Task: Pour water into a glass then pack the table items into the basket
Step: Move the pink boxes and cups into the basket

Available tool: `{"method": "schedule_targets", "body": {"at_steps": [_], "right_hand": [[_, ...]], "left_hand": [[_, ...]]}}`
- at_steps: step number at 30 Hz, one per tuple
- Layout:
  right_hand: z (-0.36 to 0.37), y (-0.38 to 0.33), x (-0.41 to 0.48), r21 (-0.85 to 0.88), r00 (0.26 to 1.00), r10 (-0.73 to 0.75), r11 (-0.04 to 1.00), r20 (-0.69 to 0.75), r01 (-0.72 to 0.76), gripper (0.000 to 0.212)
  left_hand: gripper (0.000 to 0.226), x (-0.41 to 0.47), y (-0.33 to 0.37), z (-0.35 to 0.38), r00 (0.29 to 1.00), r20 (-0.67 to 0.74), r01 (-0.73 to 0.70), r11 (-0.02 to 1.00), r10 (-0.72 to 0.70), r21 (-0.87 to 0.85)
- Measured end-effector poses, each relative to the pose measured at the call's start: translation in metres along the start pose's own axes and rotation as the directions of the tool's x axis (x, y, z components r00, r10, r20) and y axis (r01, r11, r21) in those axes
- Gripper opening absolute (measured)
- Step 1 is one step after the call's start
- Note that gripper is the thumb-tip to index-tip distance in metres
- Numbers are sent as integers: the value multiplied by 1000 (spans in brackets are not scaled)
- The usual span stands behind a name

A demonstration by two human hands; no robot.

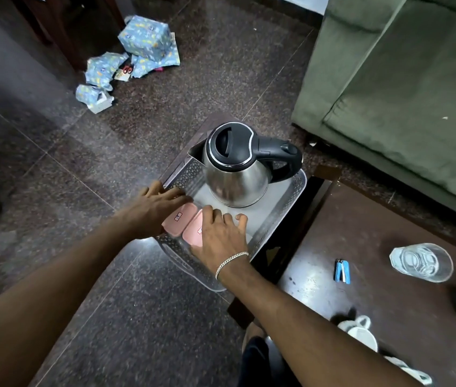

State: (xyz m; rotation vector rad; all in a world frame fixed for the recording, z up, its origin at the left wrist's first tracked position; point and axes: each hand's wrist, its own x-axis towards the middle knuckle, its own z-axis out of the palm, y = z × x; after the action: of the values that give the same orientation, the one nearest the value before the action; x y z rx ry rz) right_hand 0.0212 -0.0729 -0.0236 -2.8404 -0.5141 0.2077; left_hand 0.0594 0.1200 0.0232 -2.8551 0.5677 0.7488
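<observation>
Basket [291, 196], one, clear perforated plastic, is set on the floor beside the table [388, 275]; one steel electric kettle [238, 174] and two pink lidded boxes [180, 219] are held inside. Left hand [154, 208] and right hand [221, 236] are laid open and flat on the boxes. One water-filled glass [420, 262] and one blue stapler [342, 271] are left on the table.

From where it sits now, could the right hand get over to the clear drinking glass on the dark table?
Probably yes. The right hand rests flat on a pink rectangular box in the grey perforated basket, holding nothing. Only a small blue stapler lies on the table between it and the clear drinking glass.
</observation>
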Motion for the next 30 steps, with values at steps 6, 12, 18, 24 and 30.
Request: {"method": "schedule_targets", "body": {"at_steps": [6, 12, 18, 24, 30], "right_hand": [[3, 0, -3, 28, 1000, -6, 1000, 4, 6, 84], [-2, 9, -9, 103, 999, 29, 994, 21, -31, 88], [-4, 22, -19, 112, 989, 5, 993, 150, -22, 92], [-12, 29, -30, 162, 989, 37, 985, 143, -60, 72], [-21, 34, -39, 246, 990, 14, 968, 140, -49, 81]], "left_hand": [[107, 0, 1, 0, 1000, 19, 5, 999, -6, 41], [115, 0, 2, 0, 998, 57, 19, 999, -21, 34], [118, -3, 4, 1, 996, 68, 49, 999, -49, 4], [118, -13, 7, 1, 999, 10, 52, 999, -52, 2], [115, -22, 16, -13, 999, 9, 41, 999, -41, 16]]}}
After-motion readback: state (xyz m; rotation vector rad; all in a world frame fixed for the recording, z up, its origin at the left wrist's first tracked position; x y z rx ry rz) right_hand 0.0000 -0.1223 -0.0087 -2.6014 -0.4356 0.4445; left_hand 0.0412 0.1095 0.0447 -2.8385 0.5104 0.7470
